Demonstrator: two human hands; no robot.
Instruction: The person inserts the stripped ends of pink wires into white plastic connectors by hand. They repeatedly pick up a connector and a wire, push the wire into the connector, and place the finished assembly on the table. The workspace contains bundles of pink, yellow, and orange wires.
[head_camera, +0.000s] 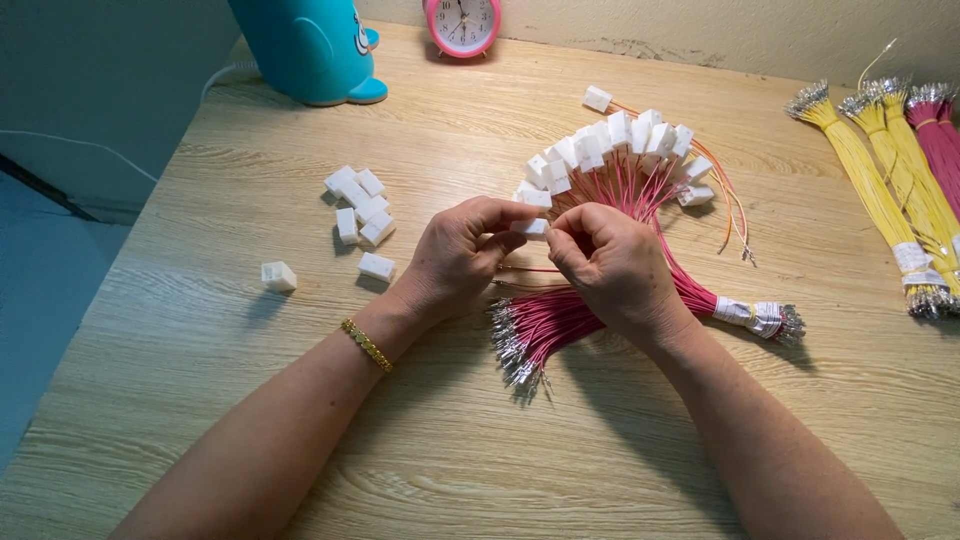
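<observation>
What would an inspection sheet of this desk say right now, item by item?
Surface: wooden table, pale grain.
Job's things: small white connector housing pinched between left hand and right hand; pink wire bundle lies under the hands; finished wires with white housings fan out behind.
Clutter: loose white housings to the left; yellow wire bundles at right.
Grippers: both hands closed on the housing; gold bracelet on left wrist.
Cables: white cord near the teal object.
Surroundings: teal rounded object, pink alarm clock, pale wall.
</observation>
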